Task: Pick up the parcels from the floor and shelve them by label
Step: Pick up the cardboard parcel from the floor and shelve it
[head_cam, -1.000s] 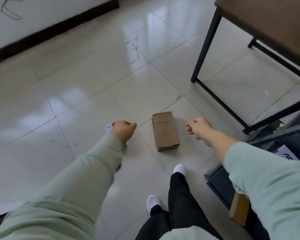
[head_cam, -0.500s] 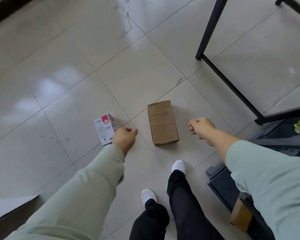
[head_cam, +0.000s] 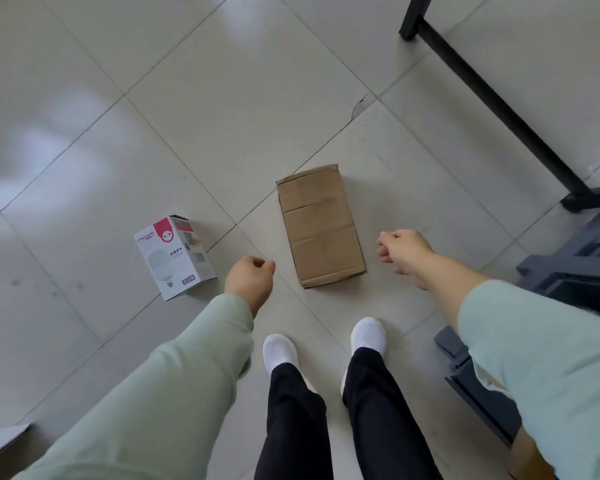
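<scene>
Bare fingers (head_cam: 383, 244) of the right hand (head_cam: 404, 249) were loosely curled, gripping nothing, and the left hand (head_cam: 250, 278) was closed in a soft, empty fist. Between the two sets of fingers lay the brown cardboard parcel (head_cam: 321, 228), flat on the tiled floor (head_cam: 222, 98) and touched by neither hand. Just outside the left fingers sat a white LED bulb box (head_cam: 175, 258). The step looked like the reach for the cardboard parcel; next, both hands would need to open, drop lower and press its long sides. Compared with half a second earlier, the parcel sat lower between the hands, both white shoes (head_cam: 279, 351) stood side by side, and the view pointed more steeply down.
</scene>
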